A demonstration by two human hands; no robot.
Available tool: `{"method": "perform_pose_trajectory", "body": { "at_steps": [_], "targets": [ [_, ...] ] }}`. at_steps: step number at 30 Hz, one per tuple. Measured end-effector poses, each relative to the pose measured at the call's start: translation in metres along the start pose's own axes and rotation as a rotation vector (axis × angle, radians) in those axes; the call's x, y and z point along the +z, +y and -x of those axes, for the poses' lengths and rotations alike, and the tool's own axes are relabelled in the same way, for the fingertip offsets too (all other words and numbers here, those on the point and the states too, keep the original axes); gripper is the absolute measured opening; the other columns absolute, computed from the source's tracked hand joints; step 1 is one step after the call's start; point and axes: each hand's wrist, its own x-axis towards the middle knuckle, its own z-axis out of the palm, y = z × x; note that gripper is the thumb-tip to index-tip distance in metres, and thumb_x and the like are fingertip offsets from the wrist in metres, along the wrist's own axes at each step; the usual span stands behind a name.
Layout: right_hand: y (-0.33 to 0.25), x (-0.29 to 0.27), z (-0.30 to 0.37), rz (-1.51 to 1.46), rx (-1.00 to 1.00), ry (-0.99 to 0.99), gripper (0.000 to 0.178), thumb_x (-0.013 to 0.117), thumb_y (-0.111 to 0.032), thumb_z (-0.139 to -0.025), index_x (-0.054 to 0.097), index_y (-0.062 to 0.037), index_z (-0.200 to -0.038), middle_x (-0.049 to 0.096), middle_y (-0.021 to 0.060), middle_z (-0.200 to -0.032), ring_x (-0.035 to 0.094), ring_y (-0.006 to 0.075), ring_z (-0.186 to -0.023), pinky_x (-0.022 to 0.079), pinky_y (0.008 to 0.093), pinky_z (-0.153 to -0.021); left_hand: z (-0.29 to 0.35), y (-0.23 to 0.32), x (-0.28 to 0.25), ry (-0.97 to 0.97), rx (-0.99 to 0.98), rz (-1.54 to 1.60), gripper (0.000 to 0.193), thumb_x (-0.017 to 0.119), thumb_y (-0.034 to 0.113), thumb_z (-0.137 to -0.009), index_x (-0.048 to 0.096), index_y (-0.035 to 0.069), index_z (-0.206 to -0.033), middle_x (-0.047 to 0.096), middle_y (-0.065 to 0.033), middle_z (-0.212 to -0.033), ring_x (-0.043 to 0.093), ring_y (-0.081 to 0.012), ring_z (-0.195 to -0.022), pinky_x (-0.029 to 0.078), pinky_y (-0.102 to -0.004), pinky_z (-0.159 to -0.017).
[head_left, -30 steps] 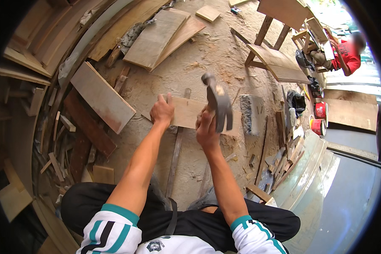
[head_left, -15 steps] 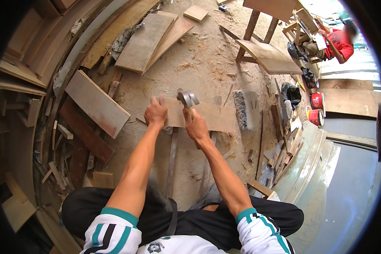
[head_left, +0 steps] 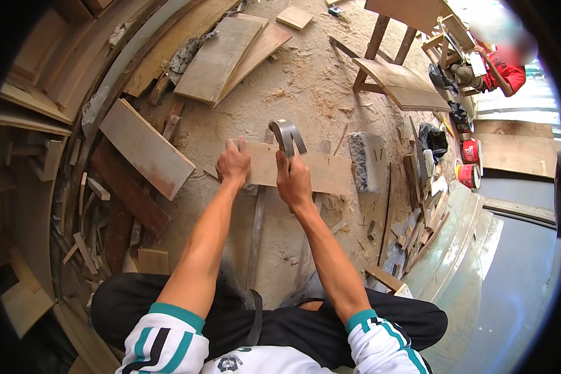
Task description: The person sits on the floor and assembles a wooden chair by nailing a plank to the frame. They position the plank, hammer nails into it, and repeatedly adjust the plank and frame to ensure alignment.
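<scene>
A claw hammer (head_left: 288, 136) is in my right hand (head_left: 294, 181), its metal head raised above a thin wooden board (head_left: 331, 172). My fingers wrap round its handle, which my hand mostly hides. The board lies crosswise in front of me, over two narrow wooden strips (head_left: 256, 232) that run toward my legs. My left hand (head_left: 233, 164) is closed on the board's left part, fingers curled at the far edge. Whether a nail is under these fingers, I cannot see.
Loose boards (head_left: 220, 57) lie far left, with a pale plank (head_left: 147, 148) nearer. A wooden chair-like frame (head_left: 399, 84) stands far right. Wood scraps (head_left: 427, 230) and red tins (head_left: 467, 175) line the right. A person in a red shirt (head_left: 508, 73) sits beyond.
The hammer head has risen and tilted, with my right hand shifting slightly right. My left hand stays on the board. The whole view has shifted a little.
</scene>
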Motion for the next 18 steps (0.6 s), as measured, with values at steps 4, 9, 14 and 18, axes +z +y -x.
{"method": "perform_pose_trajectory", "body": {
  "at_steps": [4,9,14,18],
  "targets": [
    [0.013,-0.001,-0.012,0.081,0.159,-0.116,0.039,0.051,-0.036,-0.102,0.062,0.0021,-0.103,0.063,0.0297,-0.073,0.063,0.0495,-0.072,0.046,0.0540,-0.059,0.001,0.005,0.001,-0.003,0.017,0.003,0.058,0.036,0.052,-0.101,0.056,-0.002,-0.108,0.067,-0.0320,-0.091,0.065,-0.0509,-0.090,0.049,-0.0575,-0.081],
    [-0.005,-0.009,0.000,-0.013,0.076,-0.121,0.043,0.052,-0.038,-0.101,0.061,0.0037,-0.107,0.065,0.0319,-0.081,0.063,0.0524,-0.083,0.048,0.0553,-0.070,-0.002,0.003,-0.003,-0.002,-0.021,0.008,0.059,0.036,0.053,-0.101,0.056,-0.002,-0.107,0.068,-0.0320,-0.090,0.065,-0.0509,-0.090,0.049,-0.0576,-0.081],
    [0.012,0.006,0.002,0.147,0.207,-0.163,0.037,0.054,-0.037,-0.100,0.061,-0.0011,-0.104,0.064,0.0313,-0.080,0.061,0.0533,-0.082,0.047,0.0566,-0.069,-0.003,-0.005,0.004,0.013,0.014,-0.004,0.058,0.036,0.053,-0.101,0.057,-0.001,-0.107,0.068,-0.0312,-0.089,0.066,-0.0508,-0.088,0.050,-0.0573,-0.080],
    [0.013,0.007,0.010,0.047,0.062,-0.028,0.047,0.050,-0.044,-0.100,0.060,0.0014,-0.098,0.064,0.0328,-0.080,0.062,0.0540,-0.081,0.049,0.0551,-0.070,-0.005,-0.001,0.002,0.014,0.007,0.004,0.058,0.036,0.054,-0.101,0.057,0.000,-0.108,0.068,-0.0308,-0.090,0.066,-0.0504,-0.089,0.050,-0.0575,-0.081]
  ]
}}
